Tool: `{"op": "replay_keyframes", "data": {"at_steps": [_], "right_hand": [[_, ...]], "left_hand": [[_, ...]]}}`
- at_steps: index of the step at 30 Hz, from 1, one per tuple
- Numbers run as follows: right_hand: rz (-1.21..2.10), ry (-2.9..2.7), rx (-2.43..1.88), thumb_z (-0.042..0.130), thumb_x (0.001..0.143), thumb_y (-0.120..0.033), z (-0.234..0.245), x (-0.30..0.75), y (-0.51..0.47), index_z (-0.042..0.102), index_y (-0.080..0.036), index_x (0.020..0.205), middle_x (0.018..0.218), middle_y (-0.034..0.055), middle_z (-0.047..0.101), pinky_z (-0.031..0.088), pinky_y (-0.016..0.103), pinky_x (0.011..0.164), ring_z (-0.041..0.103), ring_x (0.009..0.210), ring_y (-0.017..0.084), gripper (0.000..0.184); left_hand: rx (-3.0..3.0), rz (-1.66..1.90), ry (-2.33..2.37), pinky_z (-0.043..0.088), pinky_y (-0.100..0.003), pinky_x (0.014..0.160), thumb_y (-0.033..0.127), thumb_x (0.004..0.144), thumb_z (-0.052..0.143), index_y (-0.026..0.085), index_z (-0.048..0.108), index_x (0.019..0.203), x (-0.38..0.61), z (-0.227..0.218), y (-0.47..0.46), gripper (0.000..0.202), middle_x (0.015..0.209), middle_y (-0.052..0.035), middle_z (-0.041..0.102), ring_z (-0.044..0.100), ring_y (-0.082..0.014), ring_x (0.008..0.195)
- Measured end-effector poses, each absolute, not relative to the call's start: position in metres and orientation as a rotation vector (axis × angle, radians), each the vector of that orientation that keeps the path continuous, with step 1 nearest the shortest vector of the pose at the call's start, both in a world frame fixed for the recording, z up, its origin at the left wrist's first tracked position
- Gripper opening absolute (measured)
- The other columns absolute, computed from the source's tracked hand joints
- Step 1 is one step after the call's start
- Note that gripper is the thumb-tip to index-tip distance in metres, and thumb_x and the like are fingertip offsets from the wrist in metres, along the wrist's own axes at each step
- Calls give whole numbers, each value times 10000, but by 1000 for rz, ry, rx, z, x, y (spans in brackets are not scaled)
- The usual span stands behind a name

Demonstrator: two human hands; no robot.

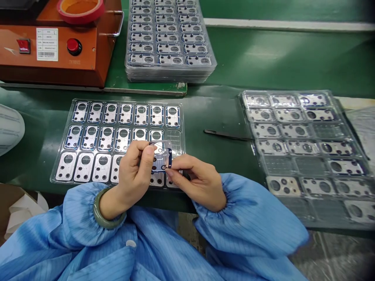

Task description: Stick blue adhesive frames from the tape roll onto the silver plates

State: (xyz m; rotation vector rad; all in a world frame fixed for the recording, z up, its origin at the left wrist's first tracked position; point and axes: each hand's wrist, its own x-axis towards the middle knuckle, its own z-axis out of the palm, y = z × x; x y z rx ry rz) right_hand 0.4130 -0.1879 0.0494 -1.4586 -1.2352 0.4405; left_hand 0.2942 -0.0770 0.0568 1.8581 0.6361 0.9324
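Note:
Between my two hands is a small metal plate (160,162) with round holes, a blue edge and what looks like clear film on it. My left hand (136,171) pinches it at its left side with thumb and fingers. At its lower right corner, the thumb and forefinger of my right hand (196,177) close on the blue edge. Both hands are above the right part of a clear plastic tray (70,127) that holds rows of similar plates. One pocket (175,140) at the tray's right side holds no plate. My fingers partly hide the held plate.
On the right lies another clear tray (281,164) with plates in some pockets. Dark tweezers (225,135) rest beside it. Stacked filled trays (171,72) stand behind, near an orange machine (88,58) carrying a red tape roll (80,17). A white container (10,128) is far left.

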Motion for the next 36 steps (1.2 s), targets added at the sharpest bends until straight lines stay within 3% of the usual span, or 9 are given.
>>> {"op": "replay_keyframes", "data": {"at_steps": [9, 15, 22, 26, 28, 31, 36], "right_hand": [[404, -1264, -1460, 630, 826, -128, 50, 412, -187, 606, -210, 855, 698, -3, 650, 538, 246, 572, 622, 613, 116, 90], [240, -1321, -1481, 566, 861, -191, 49, 411, -189, 604, -214, 945, 801, 41, 681, 547, 286, 632, 651, 695, 153, 95], [-22, -1491, -1447, 556, 889, -293, 37, 413, -190, 565, -251, 1153, 917, 84, 696, 559, 334, 652, 669, 806, 211, 267], [-61, -1228, -1463, 528, 906, -292, 29, 410, -192, 454, -250, 1333, 1000, 90, 676, 555, 356, 659, 654, 746, 191, 436], [21, -1104, -1505, 487, 928, -290, 32, 410, -192, 506, -240, 1277, 967, 77, 674, 548, 338, 646, 643, 697, 169, 354], [252, -1208, -1540, 487, 929, -315, 45, 411, -189, 629, -200, 998, 827, 53, 674, 517, 280, 582, 615, 635, 142, 195], [562, -1257, -1523, 575, 883, -254, 56, 410, -185, 569, -195, 693, 579, -20, 588, 431, 212, 463, 525, 499, 88, 198]], "left_hand": [[1893, 989, 685, 409, -210, 533, 247, 944, 468, 199, 544, 774, 295, 57, -76, 193, 632, 32, 522, 481, -85, 549], [1953, 1027, 723, 393, -205, 515, 235, 930, 481, 198, 529, 734, 296, 58, -75, 205, 596, 40, 497, 458, -83, 519], [1948, 1033, 711, 385, -200, 507, 247, 934, 477, 191, 523, 727, 297, 60, -75, 219, 581, 46, 490, 450, -76, 503], [1909, 1026, 740, 384, -208, 499, 279, 939, 472, 196, 508, 706, 297, 61, -76, 250, 564, 45, 467, 442, -84, 501], [1887, 1020, 755, 385, -212, 496, 300, 942, 470, 198, 503, 695, 297, 61, -76, 270, 561, 42, 458, 437, -88, 501], [1882, 1014, 760, 397, -212, 513, 314, 943, 471, 195, 513, 702, 296, 60, -76, 272, 577, 37, 475, 451, -88, 518], [1874, 1004, 743, 396, -213, 511, 298, 943, 471, 195, 517, 707, 294, 58, -77, 261, 577, 40, 485, 457, -86, 517]]}}
